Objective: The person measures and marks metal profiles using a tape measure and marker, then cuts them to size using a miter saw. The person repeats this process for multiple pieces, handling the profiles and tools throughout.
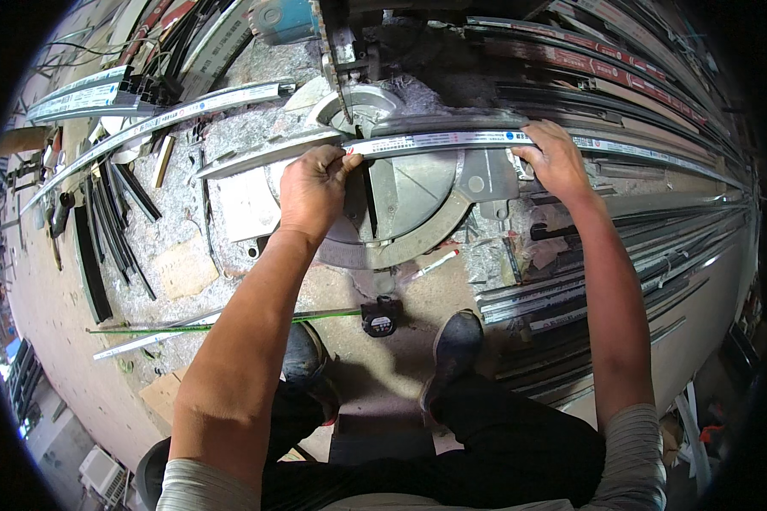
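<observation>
A long, narrow metal profile (439,141) with a printed film lies across the turntable (413,192) of a miter saw, along its fence (268,152). My left hand (309,189) is closed round the profile's left end, close beside the table's slot. Farther right, my right hand (554,160) grips the same profile between thumb and fingers; it runs on past this hand toward the right rim. The toothed saw blade (329,64) is raised above and behind the left end, apart from the profile. Part of the blue saw housing (285,19) shows at the top.
Nearer me lie a tape measure (380,317), its green tape drawn out leftward, and a white marker (437,265). Stacked profiles (571,294) fill the right side. Dark strips (102,226) and a long profile (175,117) lie left. Metal shavings (251,106) cover the ground.
</observation>
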A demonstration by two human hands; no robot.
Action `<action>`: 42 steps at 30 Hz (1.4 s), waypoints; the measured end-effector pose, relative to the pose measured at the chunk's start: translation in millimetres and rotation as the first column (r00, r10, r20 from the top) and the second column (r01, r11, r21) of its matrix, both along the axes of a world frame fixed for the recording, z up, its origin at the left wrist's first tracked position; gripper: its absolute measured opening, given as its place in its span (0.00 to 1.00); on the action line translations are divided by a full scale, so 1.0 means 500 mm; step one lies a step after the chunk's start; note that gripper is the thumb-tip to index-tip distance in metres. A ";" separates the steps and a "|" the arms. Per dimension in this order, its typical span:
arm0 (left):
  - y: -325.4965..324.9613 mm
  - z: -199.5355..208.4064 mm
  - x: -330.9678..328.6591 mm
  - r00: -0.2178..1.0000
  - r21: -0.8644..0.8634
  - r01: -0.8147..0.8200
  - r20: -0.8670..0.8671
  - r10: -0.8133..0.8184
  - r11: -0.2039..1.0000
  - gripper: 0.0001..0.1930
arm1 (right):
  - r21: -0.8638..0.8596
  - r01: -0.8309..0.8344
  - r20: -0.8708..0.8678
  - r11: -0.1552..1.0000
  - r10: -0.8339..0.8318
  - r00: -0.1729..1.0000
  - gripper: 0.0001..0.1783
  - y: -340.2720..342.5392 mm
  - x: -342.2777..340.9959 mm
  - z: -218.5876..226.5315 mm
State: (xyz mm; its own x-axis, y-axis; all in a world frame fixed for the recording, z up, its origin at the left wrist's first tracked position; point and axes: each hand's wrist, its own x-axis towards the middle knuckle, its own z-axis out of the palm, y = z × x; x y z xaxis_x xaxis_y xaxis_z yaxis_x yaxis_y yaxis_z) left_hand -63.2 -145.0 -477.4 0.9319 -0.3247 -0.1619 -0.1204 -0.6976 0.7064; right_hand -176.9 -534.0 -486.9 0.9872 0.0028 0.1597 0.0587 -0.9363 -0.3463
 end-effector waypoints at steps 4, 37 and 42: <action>0.000 -0.007 0.004 0.999 0.009 0.007 0.034 -0.007 1.000 0.16 | 0.016 -0.003 -0.019 1.000 0.004 1.000 0.20 -0.001 0.002 0.002; 0.018 -0.015 0.012 0.996 -0.007 0.073 0.045 -0.073 0.997 0.16 | 0.019 0.025 -0.040 1.000 -0.024 0.999 0.22 0.004 0.005 0.002; 0.036 -0.014 0.004 0.985 -0.075 0.158 0.079 -0.152 0.985 0.15 | 0.020 0.038 -0.061 0.999 -0.037 0.997 0.22 -0.002 0.003 -0.003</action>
